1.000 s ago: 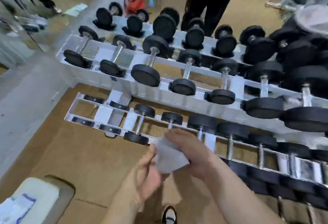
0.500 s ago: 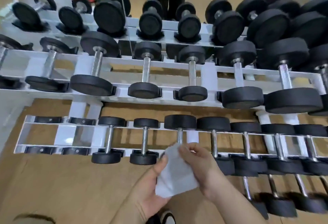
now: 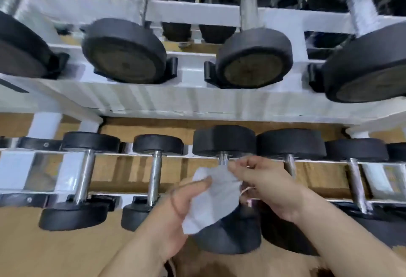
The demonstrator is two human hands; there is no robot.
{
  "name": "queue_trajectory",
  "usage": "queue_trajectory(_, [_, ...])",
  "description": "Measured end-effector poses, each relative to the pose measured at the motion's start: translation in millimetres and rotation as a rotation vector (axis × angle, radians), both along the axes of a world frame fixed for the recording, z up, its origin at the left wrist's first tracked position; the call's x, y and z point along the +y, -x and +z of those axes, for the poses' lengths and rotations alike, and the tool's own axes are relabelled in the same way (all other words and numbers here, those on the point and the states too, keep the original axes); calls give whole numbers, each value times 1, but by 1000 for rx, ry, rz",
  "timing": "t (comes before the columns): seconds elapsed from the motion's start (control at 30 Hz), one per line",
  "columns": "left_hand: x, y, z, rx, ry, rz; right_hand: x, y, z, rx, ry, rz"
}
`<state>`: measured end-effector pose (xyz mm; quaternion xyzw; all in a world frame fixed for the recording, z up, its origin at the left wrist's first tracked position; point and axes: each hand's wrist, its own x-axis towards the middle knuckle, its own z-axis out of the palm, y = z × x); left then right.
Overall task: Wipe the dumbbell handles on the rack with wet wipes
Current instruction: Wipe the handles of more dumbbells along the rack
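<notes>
wet wipe (image 3: 217,197): one, in left hand (image 3: 175,208), right hand (image 3: 270,186); five lower handles (image 3: 154,175).

**Nothing legible on the rack**

No word, number or brand can be read anywhere here. The round end faces of the dumbbells (image 3: 125,59) on the upper tier are worn brownish, and I can make out no figures on them. On the lower tier of the rack (image 3: 197,103), far to the right, there is a small yellowish label (image 3: 390,176), but it is too blurred to read. The wipe (image 3: 216,197) is plain white.
</notes>
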<state>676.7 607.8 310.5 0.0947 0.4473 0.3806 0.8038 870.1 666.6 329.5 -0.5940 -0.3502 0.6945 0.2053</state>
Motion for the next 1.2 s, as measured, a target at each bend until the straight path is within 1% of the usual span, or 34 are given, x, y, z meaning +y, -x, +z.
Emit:
queue_trajectory(0.07, [9,-3,-33,97,-67,52,13,-2,-37,-9,-73,-10])
queue_trajectory(0.13, [18,-7,-59,149,-105,99,29,0,-61,-77,-145,13])
queue_trajectory(0.23, [28,-9,-85,207,-151,143,45,3,-69,-189,-186,115])
queue_trajectory(0.3, [34,-9,-99,211,-212,158,51,-3,-66,-281,-207,237])
queue_trajectory(0.37, [37,-9,-109,206,-275,177,52,-6,-71,-382,-281,411])
queue_trajectory(0.4, [36,-10,-113,208,-302,185,50,-6,-76,-389,-301,482])
queue_trajectory(0.43, [33,-11,-120,209,-319,203,47,-5,-81,-356,-301,533])
queue_trajectory(0.47, [31,-12,-124,200,-332,217,45,-4,-86,-275,-281,550])
queue_trajectory(0.53, [24,-15,-127,173,-344,247,38,-1,-99,-66,-260,540])
queue_trajectory(0.6, [17,-17,-128,179,-347,278,32,-1,-114,51,-261,472])
queue_trajectory(0.67, [11,-17,-128,273,-336,325,22,4,-128,89,-233,406])
queue_trajectory(0.73, [9,-19,-128,403,-306,347,15,11,-138,103,-222,389])
queue_trajectory(0.8, [7,-20,-126,505,-289,392,14,15,-140,62,-298,425])
queue_trajectory(0.83, [7,-20,-125,513,-289,429,16,15,-140,49,-325,434])
queue_trajectory(0.9, [4,-19,-124,530,-295,488,19,12,-138,46,-315,443])
queue_trajectory(1.03, [3,-26,-115,552,-302,463,19,-3,-129,100,-258,544])
queue_trajectory(1.13, [14,-24,-107,573,-304,482,21,-7,-121,238,-199,548])
queue_trajectory(1.2, [18,-26,-105,568,-310,505,22,-9,-119,329,-183,508])
